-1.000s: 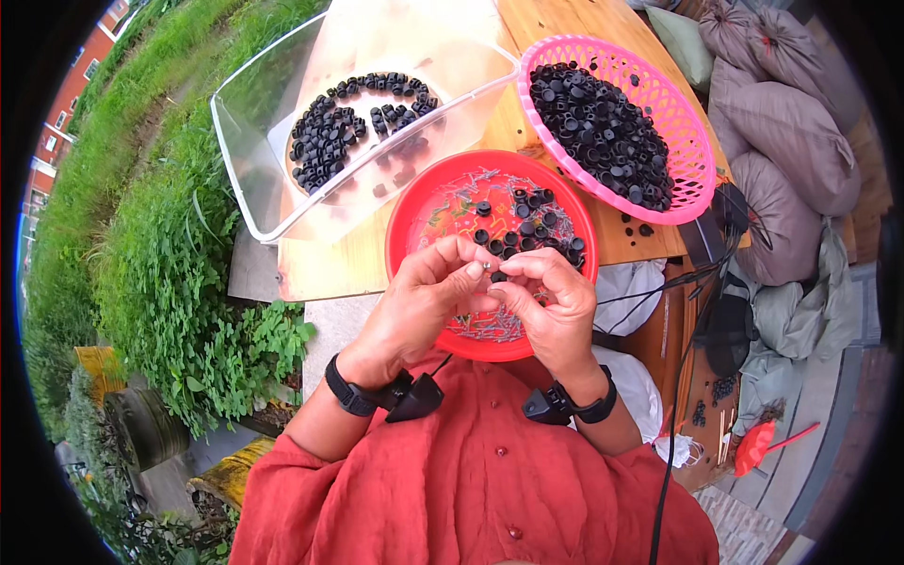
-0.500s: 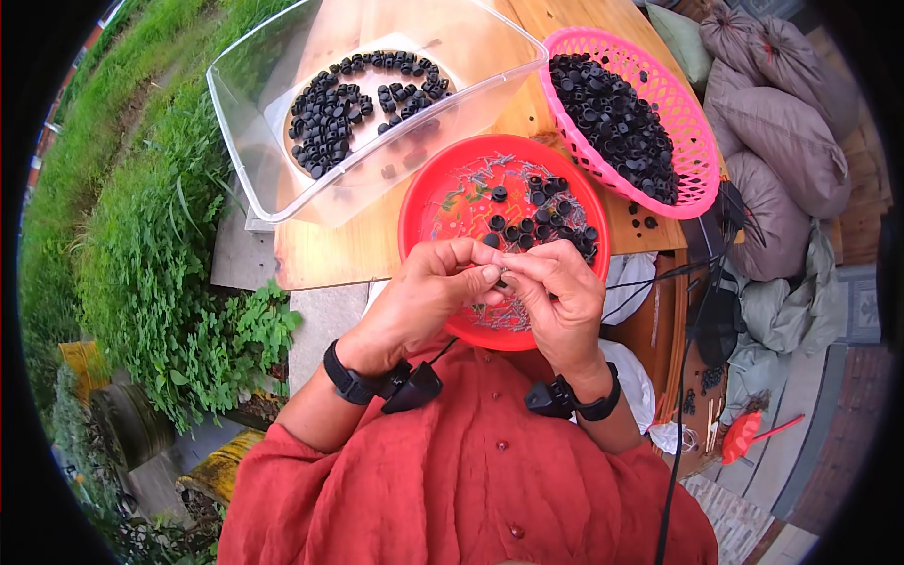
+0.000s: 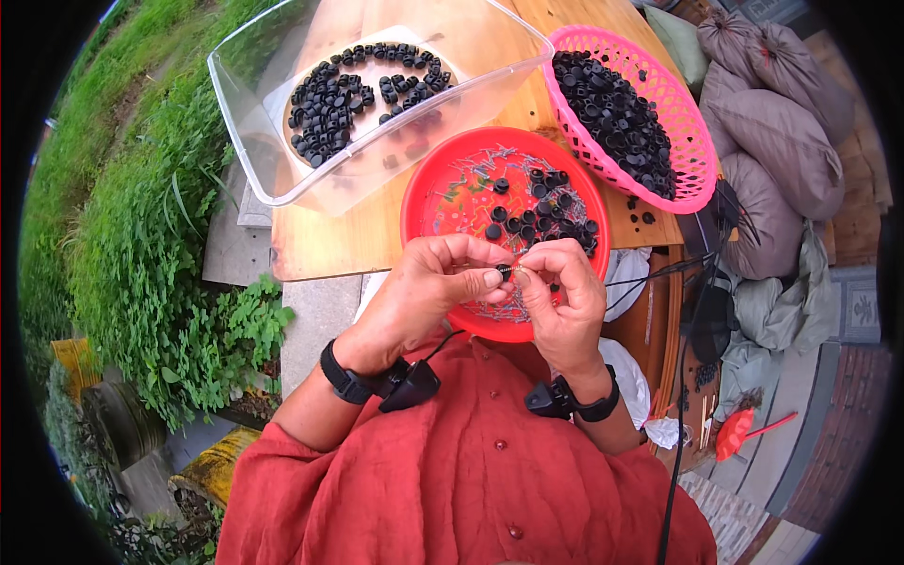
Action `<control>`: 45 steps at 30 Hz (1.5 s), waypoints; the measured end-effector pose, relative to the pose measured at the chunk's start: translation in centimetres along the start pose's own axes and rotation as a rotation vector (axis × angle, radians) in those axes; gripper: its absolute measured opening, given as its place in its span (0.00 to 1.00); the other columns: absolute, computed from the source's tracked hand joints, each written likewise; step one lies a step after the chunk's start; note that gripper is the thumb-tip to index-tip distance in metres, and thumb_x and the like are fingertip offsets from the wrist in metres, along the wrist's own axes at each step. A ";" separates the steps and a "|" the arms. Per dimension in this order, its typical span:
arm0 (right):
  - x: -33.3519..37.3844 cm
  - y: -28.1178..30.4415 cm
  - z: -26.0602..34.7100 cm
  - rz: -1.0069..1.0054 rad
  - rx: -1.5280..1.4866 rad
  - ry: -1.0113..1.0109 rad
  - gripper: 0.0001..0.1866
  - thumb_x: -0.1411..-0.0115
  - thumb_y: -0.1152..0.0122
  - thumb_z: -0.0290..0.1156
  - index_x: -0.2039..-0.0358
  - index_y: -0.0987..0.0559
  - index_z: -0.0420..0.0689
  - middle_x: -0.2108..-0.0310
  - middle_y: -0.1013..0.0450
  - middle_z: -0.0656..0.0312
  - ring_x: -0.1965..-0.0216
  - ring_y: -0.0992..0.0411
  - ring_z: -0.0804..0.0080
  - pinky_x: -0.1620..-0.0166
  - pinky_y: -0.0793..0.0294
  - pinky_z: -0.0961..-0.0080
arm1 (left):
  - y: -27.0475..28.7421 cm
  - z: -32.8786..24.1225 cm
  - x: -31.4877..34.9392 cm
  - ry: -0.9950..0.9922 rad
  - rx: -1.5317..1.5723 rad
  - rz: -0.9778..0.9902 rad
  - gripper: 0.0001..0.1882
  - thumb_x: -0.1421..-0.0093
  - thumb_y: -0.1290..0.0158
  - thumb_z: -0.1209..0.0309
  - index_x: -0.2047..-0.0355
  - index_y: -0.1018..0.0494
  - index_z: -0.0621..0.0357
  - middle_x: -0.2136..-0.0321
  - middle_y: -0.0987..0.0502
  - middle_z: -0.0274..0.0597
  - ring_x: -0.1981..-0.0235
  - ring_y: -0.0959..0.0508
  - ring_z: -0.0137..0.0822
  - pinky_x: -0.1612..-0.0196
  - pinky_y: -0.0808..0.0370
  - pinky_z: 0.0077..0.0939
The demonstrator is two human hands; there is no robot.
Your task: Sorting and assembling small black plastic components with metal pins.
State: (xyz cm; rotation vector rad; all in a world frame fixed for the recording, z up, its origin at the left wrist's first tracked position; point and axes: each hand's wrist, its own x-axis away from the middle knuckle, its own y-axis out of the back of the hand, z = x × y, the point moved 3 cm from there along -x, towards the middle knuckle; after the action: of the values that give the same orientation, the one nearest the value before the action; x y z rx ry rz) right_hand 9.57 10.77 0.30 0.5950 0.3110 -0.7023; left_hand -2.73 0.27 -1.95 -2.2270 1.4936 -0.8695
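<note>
Over the red round tray (image 3: pixel 411 212), my left hand (image 3: pixel 424 287) pinches a small black plastic cap (image 3: pixel 502 271) between thumb and index finger. My right hand (image 3: pixel 570 297) is closed at the fingertips on a thin metal screw (image 3: pixel 515 268), whose end meets the cap. The fingertips of both hands nearly touch, hiding part of the two pieces. Beyond my hands, several black caps (image 3: pixel 541 191) lie in the tray, some upright with open tops. Loose grey screws (image 3: pixel 480 169) are scattered around and under them.
A clear plastic bin (image 3: pixel 273 200) with many black pieces (image 3: pixel 325 108) stands at the back left. To the right, a pink basket (image 3: pixel 697 151) holds a heap of black caps (image 3: pixel 621 118). Both rest on a wooden table (image 3: pixel 348 250). Black cables (image 3: pixel 678 377) hang at the right.
My fingertips have parted slightly, so the cap and the screw between them show now. The view has shifted a little; the bin, tray and basket stay in place.
</note>
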 end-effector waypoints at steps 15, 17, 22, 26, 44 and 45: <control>0.5 0.2 1.3 0.046 0.173 0.156 0.13 0.52 0.39 0.12 0.66 0.26 0.38 0.69 0.30 0.55 0.71 0.27 0.61 0.71 0.26 0.73 | -0.4 0.4 0.1 -0.153 -0.282 0.024 0.09 0.41 0.45 0.79 0.60 0.25 0.65 0.69 0.20 0.39 0.69 0.21 0.25 0.63 0.22 0.17; 0.6 0.5 1.1 0.042 0.114 0.143 0.11 0.49 0.38 0.14 0.65 0.25 0.38 0.70 0.29 0.57 0.72 0.27 0.65 0.70 0.26 0.74 | -0.5 0.4 0.0 -0.182 -0.293 0.043 0.08 0.41 0.44 0.79 0.61 0.25 0.65 0.71 0.20 0.38 0.69 0.20 0.25 0.63 0.22 0.18; 2.1 1.0 -1.0 -0.107 -0.198 -0.195 0.07 0.40 0.41 0.21 0.61 0.24 0.37 0.69 0.27 0.61 0.72 0.27 0.78 0.70 0.27 0.81 | -1.3 0.2 -0.2 -0.222 -0.187 -0.008 0.08 0.43 0.43 0.80 0.62 0.25 0.64 0.69 0.21 0.37 0.69 0.21 0.24 0.64 0.23 0.16; 2.5 0.6 -1.7 -0.036 -0.513 -0.423 0.07 0.36 0.45 0.25 0.59 0.25 0.37 0.69 0.26 0.63 0.71 0.26 0.80 0.70 0.26 0.84 | -1.6 1.1 -0.8 -0.487 -0.358 -0.050 0.08 0.45 0.41 0.80 0.64 0.25 0.64 0.67 0.20 0.35 0.69 0.23 0.21 0.67 0.25 0.16; 1.5 2.1 -3.7 -0.162 -1.048 -0.624 0.06 0.40 0.42 0.19 0.61 0.25 0.36 0.67 0.25 0.59 0.68 0.24 0.75 0.65 0.23 0.81 | -1.1 -1.7 -3.3 -0.643 -1.378 -0.323 0.15 0.53 0.37 0.77 0.63 0.24 0.62 0.70 0.28 0.44 0.75 0.26 0.38 0.70 0.29 0.30; 1.4 2.0 -3.8 -0.161 -1.048 -0.623 0.06 0.40 0.42 0.19 0.61 0.25 0.36 0.67 0.25 0.59 0.68 0.24 0.75 0.65 0.23 0.81 | -1.0 -1.6 -3.5 -0.644 -1.378 -0.324 0.15 0.53 0.37 0.77 0.63 0.24 0.62 0.70 0.28 0.44 0.75 0.26 0.38 0.70 0.29 0.30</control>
State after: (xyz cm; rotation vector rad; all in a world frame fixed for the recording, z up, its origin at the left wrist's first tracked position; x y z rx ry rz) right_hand 11.74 13.55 -2.52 -0.6483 0.1065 -0.7345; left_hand -3.96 3.97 -1.18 -3.1231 1.5283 1.1840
